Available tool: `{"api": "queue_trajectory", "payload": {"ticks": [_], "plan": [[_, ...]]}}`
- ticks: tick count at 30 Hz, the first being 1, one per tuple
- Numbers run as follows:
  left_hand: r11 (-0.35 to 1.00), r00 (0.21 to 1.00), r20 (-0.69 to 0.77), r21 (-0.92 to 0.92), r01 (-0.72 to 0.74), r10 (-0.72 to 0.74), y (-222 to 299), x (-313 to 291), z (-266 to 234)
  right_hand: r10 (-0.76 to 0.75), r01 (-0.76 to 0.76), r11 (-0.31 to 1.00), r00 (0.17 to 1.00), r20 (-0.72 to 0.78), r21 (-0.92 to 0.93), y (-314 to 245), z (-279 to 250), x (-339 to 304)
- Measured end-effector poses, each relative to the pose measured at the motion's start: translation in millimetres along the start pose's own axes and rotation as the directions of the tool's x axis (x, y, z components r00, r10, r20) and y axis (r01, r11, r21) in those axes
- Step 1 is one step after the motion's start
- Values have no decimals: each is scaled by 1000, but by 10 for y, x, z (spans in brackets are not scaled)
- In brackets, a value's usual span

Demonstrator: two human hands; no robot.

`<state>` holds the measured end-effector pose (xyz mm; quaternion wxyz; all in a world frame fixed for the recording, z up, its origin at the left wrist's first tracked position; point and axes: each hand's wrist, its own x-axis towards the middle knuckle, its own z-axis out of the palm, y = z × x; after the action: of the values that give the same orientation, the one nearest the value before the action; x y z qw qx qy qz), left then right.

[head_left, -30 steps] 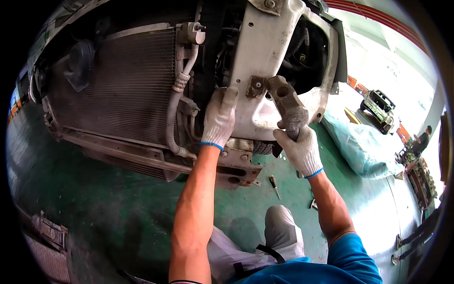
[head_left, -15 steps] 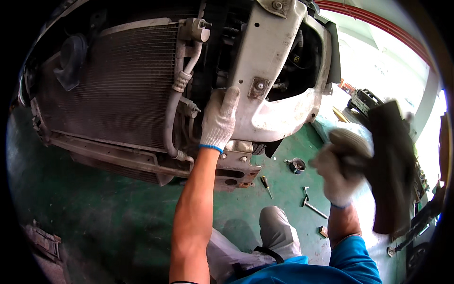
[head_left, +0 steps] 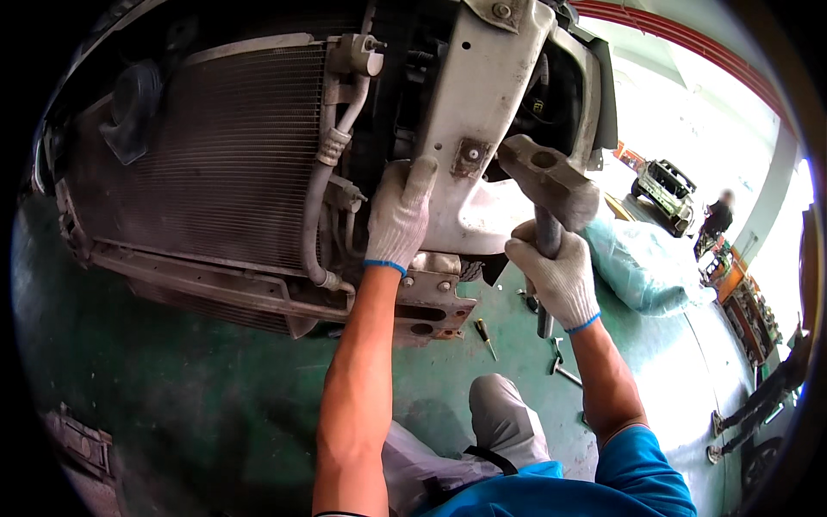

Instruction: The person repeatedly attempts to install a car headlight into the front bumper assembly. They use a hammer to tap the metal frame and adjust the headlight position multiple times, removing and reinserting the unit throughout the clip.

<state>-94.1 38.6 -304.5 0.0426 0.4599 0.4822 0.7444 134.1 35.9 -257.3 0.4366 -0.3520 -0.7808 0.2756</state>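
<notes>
There are two gloved hands (head_left: 398, 215) (head_left: 560, 277), one hammer (head_left: 562, 187), one finned radiator (head_left: 233, 155) and one screwdriver (head_left: 484, 336). There are also two other people (head_left: 714, 224) (head_left: 768, 401) and one teal-wrapped bundle (head_left: 646, 269).

between left hand (head_left: 399, 211) and right hand (head_left: 560, 274) there is a free gap; hammer (head_left: 570, 191) blocks at right, pipe (head_left: 312, 220) at left.

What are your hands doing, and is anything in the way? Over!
Right hand grips hammer. Left hand against pale panel. Screwdriver on floor, clear of both.
</notes>
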Motion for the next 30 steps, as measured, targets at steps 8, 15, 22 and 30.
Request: {"api": "queue_trajectory", "payload": {"ticks": [8, 15, 22, 30], "plan": [[1000, 1000, 2, 3, -2, 2, -8, 79, -57, -474, 368, 846, 851, -227, -387, 23, 145, -182], [998, 999, 14, -60, 37, -37, -72, 28, -62, 96, -109, 990, 986, 140, 86, -104, 111, -64], [997, 994, 88, 47, -63, 58, -383, 235, 100, 1, -5, 996, 999, -48, -85, 864, -460, -350], [981, 993, 116, 192, -23, 0, -781, 531, 48, 526, -608, 674, 794, -305, -419, 3491, -1515, -1843]]}}
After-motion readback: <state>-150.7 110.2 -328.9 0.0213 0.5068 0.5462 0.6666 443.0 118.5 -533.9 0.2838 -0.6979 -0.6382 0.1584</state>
